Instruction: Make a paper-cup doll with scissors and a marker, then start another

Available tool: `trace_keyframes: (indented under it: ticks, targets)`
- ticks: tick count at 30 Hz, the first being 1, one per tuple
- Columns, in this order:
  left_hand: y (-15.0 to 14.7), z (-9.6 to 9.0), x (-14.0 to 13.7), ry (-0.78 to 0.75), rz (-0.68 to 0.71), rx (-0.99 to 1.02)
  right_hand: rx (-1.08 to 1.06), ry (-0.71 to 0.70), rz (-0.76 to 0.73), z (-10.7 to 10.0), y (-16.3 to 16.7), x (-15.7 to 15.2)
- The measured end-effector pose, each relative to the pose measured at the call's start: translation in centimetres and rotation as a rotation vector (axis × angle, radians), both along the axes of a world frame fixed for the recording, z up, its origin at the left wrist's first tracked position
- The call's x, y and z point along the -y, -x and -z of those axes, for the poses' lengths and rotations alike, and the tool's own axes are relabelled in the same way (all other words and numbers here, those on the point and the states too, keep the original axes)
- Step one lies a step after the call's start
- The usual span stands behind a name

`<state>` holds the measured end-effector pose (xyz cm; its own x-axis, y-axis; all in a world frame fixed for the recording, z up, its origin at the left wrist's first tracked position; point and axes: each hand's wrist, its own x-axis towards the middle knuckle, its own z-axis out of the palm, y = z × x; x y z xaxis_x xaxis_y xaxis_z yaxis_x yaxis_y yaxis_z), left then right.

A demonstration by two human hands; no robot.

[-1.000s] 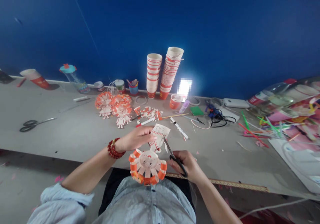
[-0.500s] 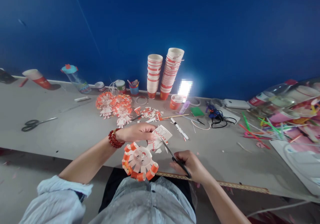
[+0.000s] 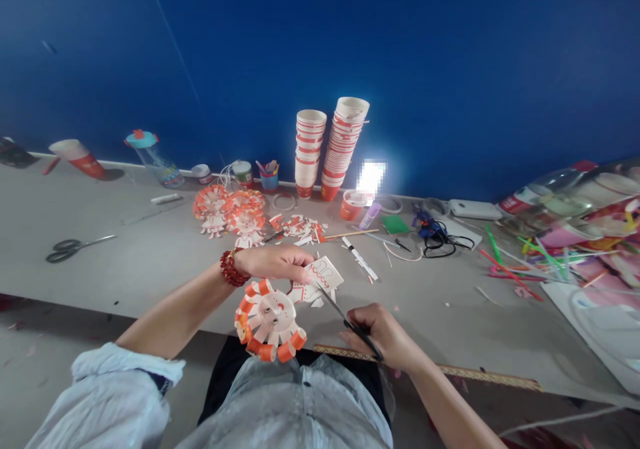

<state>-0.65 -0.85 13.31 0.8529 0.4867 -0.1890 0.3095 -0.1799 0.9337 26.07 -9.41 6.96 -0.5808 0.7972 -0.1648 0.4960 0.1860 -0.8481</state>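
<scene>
Left fingers (image 3: 301, 273) pinch the drawn-on paper (image 3: 327, 272); right fingers (image 3: 369, 313) curl closed round scissors (image 3: 341, 313), blades at paper.

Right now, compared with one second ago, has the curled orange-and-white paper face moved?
Yes: the paper face has shifted left and slightly up in the picture, judged against the shorter cup stack.

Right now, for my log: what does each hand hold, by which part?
The left hand holds the drawn-on paper by its left side; the right hand, the scissors by the handles.
</scene>
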Motion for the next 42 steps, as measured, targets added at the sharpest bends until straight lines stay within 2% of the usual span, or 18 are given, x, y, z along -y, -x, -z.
trace_keyframes:
  ticks: [7,14,17,20,22,23,24,25,28,31,34,38,42]
  targets:
    - [-0.6,-0.6,-0.5,0.07,0.034,0.03,0.017,-0.035,-0.019,0.3,-0.3,0.0]
    - [-0.7,-0.4,-1.1,0.219,0.09,0.029,0.041,-0.07,-0.021,0.4,-0.3,0.1]
    - [-0.6,-0.5,-1.1,0.249,0.066,0.022,0.043,-0.053,-0.013,0.5,-0.3,0.1]
    - [-0.7,-0.1,-0.4,0.381,-0.092,0.107,-0.013,-0.009,0.027,0.8,-0.1,0.2]
    - [-0.9,0.8,0.4,0.487,-0.283,0.271,-0.073,0.028,0.112,1.2,0.3,0.4]
    - [-1.1,1.4,0.9,0.491,-0.368,0.356,-0.102,0.051,0.166,1.5,0.6,0.5]
    - [-1.4,2.1,1.4,0.42,-0.501,0.452,-0.131,0.079,0.219,1.7,0.9,0.7]
    - [-1.7,2.9,2.0,0.37,-0.559,0.498,-0.163,0.11,0.266,1.9,1.3,0.9]
    - [-2.9,5.3,3.9,0.289,-0.617,0.516,-0.266,0.196,0.362,2.4,2.5,1.5]
    - [-4.3,6.8,5.6,0.188,-0.684,0.499,-0.324,0.239,0.382,2.6,3.6,2.1]
    - [-5.6,6.9,6.9,0.094,-0.81,0.475,-0.338,0.245,0.374,2.6,4.3,2.4]
    - [-6.6,5.8,7.6,0.022,-0.982,0.423,-0.358,0.283,0.367,2.3,4.6,2.8]
    - [-6.7,5.1,8.0,0.016,-1.044,0.354,-0.399,0.306,0.349,2.0,4.7,2.9]
